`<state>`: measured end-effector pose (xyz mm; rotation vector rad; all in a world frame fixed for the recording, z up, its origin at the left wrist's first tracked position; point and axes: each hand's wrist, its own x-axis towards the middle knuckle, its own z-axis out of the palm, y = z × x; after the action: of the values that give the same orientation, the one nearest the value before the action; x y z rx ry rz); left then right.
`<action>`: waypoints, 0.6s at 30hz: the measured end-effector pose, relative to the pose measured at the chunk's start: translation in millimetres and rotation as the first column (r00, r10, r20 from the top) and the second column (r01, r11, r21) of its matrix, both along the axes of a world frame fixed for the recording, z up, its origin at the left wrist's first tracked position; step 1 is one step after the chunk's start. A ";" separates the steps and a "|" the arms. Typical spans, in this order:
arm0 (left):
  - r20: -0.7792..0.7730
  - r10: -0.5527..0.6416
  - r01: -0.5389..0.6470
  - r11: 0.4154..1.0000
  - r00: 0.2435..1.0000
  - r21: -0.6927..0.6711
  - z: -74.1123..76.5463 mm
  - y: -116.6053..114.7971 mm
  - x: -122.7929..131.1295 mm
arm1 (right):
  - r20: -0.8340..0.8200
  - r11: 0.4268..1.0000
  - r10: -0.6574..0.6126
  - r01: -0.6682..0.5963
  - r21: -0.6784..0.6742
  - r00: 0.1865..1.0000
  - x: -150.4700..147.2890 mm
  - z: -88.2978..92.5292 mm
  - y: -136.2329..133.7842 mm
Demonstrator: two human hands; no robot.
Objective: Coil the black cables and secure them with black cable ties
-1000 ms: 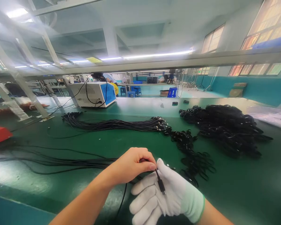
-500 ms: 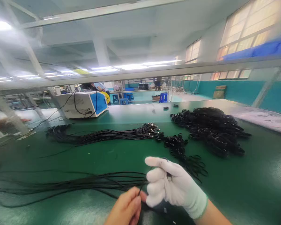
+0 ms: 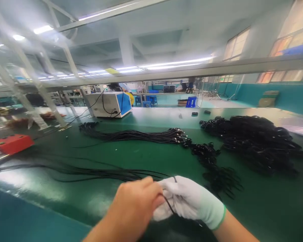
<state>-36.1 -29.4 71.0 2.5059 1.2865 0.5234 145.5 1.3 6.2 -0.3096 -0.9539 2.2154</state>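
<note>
My bare left hand (image 3: 133,205) and my white-gloved right hand (image 3: 189,201) meet low in the middle of the view, over a green table (image 3: 146,158). Both are closed on a thin black cable (image 3: 170,205) that crosses between them. The cable runs left into a loose spread of long black cables (image 3: 91,173) lying flat on the table. My left hand covers part of the glove's fingers.
A straight bundle of black cables (image 3: 136,135) lies further back. Coiled black cables are heaped at the right (image 3: 255,141), with smaller coils (image 3: 212,161) nearer me. A white and blue machine (image 3: 108,104) stands at the back left, a red box (image 3: 11,143) at the left edge.
My left hand has risen from the bottom edge and closed against the glove. The gloved hand's fingers have curled in round the cable. The camera has swung a little to the left.
</note>
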 end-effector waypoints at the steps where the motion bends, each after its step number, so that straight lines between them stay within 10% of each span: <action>1: -0.017 -0.003 0.003 1.000 1.000 -0.016 11.0 8.9 0.2 | -0.010 0.997 0.080 -0.080 0.022 0.997 -2.2 -0.5 -4.1; 5: 0.074 -0.037 0.044 0.994 0.997 -0.096 33.6 30.1 1.6 | -0.029 0.979 0.204 -0.204 0.025 0.978 -7.6 3.8 -14.2; 10: 0.211 -0.001 0.043 0.980 0.978 -0.194 19.8 42.8 4.1 | -0.033 0.974 0.222 -0.223 -0.032 0.974 -16.8 3.1 -17.2; 18: 0.459 0.249 0.090 0.796 0.853 -0.598 -80.5 27.5 6.7 | -0.310 0.989 -0.088 0.047 -0.139 0.947 -3.5 16.3 1.0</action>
<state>-29.5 -1.8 -9.4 1.6274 1.1131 0.6303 142.0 2.2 22.5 -0.0410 -0.6186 2.1833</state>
